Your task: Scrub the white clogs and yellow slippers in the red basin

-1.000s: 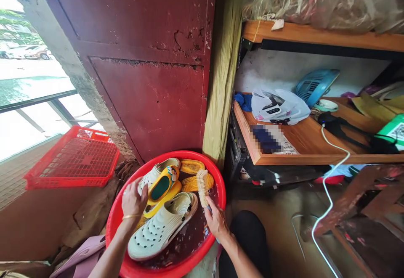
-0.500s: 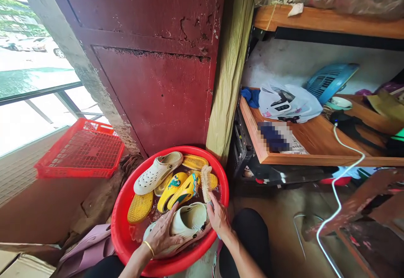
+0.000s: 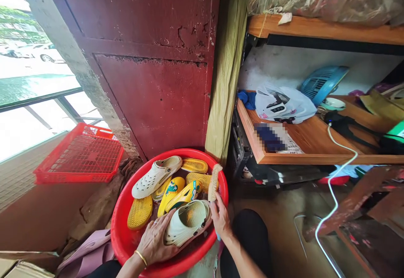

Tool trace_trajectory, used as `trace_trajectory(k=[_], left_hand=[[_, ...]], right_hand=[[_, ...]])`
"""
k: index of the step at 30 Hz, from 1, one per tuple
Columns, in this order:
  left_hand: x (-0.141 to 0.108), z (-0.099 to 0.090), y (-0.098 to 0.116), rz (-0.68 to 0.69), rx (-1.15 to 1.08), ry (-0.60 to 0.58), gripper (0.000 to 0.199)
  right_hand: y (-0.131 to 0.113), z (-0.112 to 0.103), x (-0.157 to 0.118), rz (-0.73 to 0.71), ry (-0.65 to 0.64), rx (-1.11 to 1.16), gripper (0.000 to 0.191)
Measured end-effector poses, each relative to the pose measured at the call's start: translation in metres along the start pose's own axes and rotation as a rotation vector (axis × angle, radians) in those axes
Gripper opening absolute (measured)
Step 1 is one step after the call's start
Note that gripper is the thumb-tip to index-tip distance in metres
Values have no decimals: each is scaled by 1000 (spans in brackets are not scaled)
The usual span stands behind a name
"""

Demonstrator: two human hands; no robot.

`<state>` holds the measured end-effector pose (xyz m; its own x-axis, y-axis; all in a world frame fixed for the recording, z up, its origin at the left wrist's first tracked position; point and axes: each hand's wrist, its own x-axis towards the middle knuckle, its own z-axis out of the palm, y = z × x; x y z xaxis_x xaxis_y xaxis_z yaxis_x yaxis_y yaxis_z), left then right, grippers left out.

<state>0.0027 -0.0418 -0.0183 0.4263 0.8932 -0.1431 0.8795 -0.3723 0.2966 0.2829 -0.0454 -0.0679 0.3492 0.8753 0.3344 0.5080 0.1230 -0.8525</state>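
Note:
A cream clog (image 3: 181, 232) with vent holes lies tilted in the front of a red basin (image 3: 116, 238). My left hand (image 3: 155, 239) is wrapped round its toe end, fingers on top and thumb along the side. In my right hand (image 3: 221, 218) is a pale-bristled scrubbing brush (image 3: 214, 182), its head pointing up beside the clog's heel. A second cream clog (image 3: 154, 179) rests at the basin's back left. Between the two sit yellow children's clogs (image 3: 181, 198) with cartoon charms. Several yellow soles, one sole (image 3: 139, 213) at the left, show in shallow water.
A red plastic crate (image 3: 82, 156) stands left of the basin, and pink slippers (image 3: 90, 252) lie below it. Behind is a maroon door (image 3: 154, 101). On the right, a wooden shelf (image 3: 309, 159) holds a bag and a blue fan (image 3: 323, 83); a white cable (image 3: 333, 202) hangs down.
The brush has moved right, away from the yellow clogs toward the basin's rim. My left hand has shifted slightly left and down, and more of the held clog's side shows.

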Motion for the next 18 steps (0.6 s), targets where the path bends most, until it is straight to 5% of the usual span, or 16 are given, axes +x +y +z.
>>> trace_trajectory(k=[8, 18], left_hand=[[2, -20, -22, -23, -123, 98, 101], [20, -27, -15, -5, -334, -16, 67]], right_hand=[[-13, -9, 8, 246, 66, 348, 70], [-16, -7, 10, 270, 14, 230, 71]])
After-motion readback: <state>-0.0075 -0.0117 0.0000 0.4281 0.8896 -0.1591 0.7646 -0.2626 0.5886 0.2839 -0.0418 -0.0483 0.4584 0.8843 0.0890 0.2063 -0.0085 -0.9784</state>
